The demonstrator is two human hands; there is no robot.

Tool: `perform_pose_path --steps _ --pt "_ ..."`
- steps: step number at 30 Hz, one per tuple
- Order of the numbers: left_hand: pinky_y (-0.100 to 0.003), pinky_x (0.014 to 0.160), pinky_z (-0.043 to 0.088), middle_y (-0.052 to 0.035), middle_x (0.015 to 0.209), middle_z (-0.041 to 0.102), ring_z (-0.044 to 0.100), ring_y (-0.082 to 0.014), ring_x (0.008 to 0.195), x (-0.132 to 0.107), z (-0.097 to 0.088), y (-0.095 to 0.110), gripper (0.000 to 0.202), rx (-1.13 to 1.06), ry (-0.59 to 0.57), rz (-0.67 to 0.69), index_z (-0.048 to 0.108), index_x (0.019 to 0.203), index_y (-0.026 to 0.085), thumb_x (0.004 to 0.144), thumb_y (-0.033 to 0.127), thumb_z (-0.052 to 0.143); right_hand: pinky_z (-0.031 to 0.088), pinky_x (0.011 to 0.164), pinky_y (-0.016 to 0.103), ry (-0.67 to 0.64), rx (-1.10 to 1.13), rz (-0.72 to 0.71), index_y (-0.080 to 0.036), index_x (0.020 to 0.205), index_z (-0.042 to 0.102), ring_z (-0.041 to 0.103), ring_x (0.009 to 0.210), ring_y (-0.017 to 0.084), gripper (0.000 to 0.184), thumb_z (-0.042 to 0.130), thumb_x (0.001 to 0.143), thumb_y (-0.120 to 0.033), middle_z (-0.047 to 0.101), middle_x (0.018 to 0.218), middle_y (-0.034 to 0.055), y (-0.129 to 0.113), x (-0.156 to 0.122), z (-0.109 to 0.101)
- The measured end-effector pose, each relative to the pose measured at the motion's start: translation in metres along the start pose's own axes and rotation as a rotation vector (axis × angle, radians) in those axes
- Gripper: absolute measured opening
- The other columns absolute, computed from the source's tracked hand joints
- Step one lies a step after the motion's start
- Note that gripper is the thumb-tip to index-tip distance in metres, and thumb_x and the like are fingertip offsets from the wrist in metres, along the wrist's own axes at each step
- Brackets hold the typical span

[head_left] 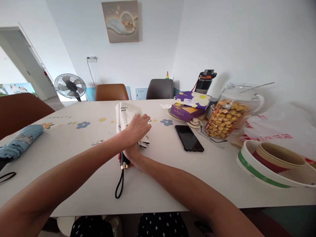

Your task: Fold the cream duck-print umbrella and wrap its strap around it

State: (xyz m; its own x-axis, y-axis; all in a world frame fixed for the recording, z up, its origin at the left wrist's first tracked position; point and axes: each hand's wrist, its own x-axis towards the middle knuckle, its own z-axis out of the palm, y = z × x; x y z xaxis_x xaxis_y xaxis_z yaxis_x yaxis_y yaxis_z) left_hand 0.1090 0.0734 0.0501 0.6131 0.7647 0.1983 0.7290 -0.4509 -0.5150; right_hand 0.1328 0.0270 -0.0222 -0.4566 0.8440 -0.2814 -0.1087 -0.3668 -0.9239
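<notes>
A folded white umbrella [125,113] with small prints lies on the white table [160,177], its dark handle and black wrist strap [119,184] pointing toward me. My left hand [138,128] rests on top of the umbrella's canopy, fingers curled over the fabric. My right hand [132,154] sits underneath it, closed around the umbrella near the handle. The two hands are crossed over each other at the umbrella's lower part.
A folded blue umbrella [19,141] lies at the left edge. A black phone [189,138], purple tissue box [189,107], glass jar of snacks [228,115], a dark bottle [204,82], stacked paper bowls [274,163] and a plastic bag [283,126] crowd the right. Chairs [111,92] and a fan [70,86] stand behind.
</notes>
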Motion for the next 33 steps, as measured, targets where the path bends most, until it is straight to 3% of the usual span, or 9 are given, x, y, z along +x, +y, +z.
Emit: perform_pose_path --steps 4,9,14,16,19,22,26,33 --pt "-0.031 0.059 0.036 -0.0107 0.101 0.058 0.050 -0.0230 0.093 -0.012 -0.009 -0.018 0.023 -0.078 0.169 -0.226 0.066 0.083 0.019 0.079 0.009 0.047 0.039 0.028 0.024 -0.021 0.060 -0.021 -0.017 0.063 0.043 0.046 0.031 0.013 0.013 0.055 0.068 -0.021 0.046 0.039 -0.0038 0.002 0.010 0.000" --pt "-0.028 0.058 0.036 -0.0056 0.097 0.060 0.054 -0.0217 0.090 -0.052 -0.013 -0.046 0.026 -0.346 0.426 -0.609 0.066 0.102 0.030 0.084 0.024 0.048 0.039 0.027 0.021 -0.044 0.147 -0.071 -0.016 0.061 0.045 0.046 0.031 0.010 0.018 0.060 0.067 -0.024 0.046 0.045 -0.0045 0.000 0.013 -0.001" --pt "-0.027 0.071 0.042 -0.0017 0.082 0.061 0.055 -0.0164 0.075 -0.092 0.009 -0.057 0.024 -0.726 0.725 -0.884 0.069 0.095 0.027 0.082 0.026 0.048 0.045 0.034 0.024 -0.115 0.169 -0.053 -0.012 0.066 0.051 0.056 0.040 0.012 0.012 0.059 0.070 -0.019 0.056 0.060 0.0015 -0.003 0.009 -0.003" --pt "-0.027 0.066 0.044 -0.0003 0.069 0.056 0.053 -0.0145 0.066 -0.103 0.019 -0.056 0.023 -0.924 0.793 -0.996 0.069 0.091 0.025 0.080 0.029 0.050 0.047 0.036 0.024 -0.141 0.169 -0.027 -0.010 0.068 0.053 0.060 0.047 0.014 0.009 0.060 0.070 -0.016 0.058 0.065 0.0038 -0.004 0.009 -0.004" --pt "-0.025 0.056 0.047 0.0014 0.063 0.048 0.047 -0.0117 0.058 -0.114 0.031 -0.054 0.020 -1.202 0.866 -1.140 0.069 0.086 0.023 0.074 0.029 0.054 0.045 0.035 0.024 -0.139 0.153 0.020 -0.011 0.067 0.053 0.052 0.039 0.011 0.010 0.062 0.071 -0.016 0.053 0.056 0.0005 -0.005 0.010 -0.006" --pt "-0.026 0.056 0.050 -0.0010 0.074 0.053 0.051 -0.0124 0.066 -0.121 0.039 -0.056 0.016 -1.389 0.979 -1.243 0.067 0.078 0.020 0.068 0.025 0.056 0.041 0.034 0.023 -0.152 0.166 0.047 -0.013 0.065 0.052 0.042 0.036 0.008 0.015 0.065 0.070 -0.018 0.047 0.049 -0.0034 -0.007 0.012 -0.009" --pt "-0.030 0.059 0.053 -0.0028 0.079 0.056 0.053 -0.0133 0.072 -0.126 0.046 -0.062 0.016 -1.618 1.064 -1.305 0.066 0.074 0.017 0.059 0.018 0.059 0.038 0.035 0.019 -0.220 0.228 0.058 -0.014 0.065 0.051 0.040 0.038 0.006 0.023 0.072 0.065 -0.022 0.045 0.050 -0.0047 -0.010 0.012 -0.013" --pt "-0.024 0.056 0.048 -0.0029 0.078 0.058 0.052 -0.0113 0.069 -0.127 0.042 -0.064 0.018 -1.724 1.201 -1.302 0.066 0.073 0.014 0.056 0.012 0.061 0.038 0.036 0.020 -0.260 0.190 0.066 -0.015 0.066 0.049 0.038 0.037 0.006 0.024 0.071 0.066 -0.025 0.044 0.044 -0.0055 -0.012 0.008 -0.014"
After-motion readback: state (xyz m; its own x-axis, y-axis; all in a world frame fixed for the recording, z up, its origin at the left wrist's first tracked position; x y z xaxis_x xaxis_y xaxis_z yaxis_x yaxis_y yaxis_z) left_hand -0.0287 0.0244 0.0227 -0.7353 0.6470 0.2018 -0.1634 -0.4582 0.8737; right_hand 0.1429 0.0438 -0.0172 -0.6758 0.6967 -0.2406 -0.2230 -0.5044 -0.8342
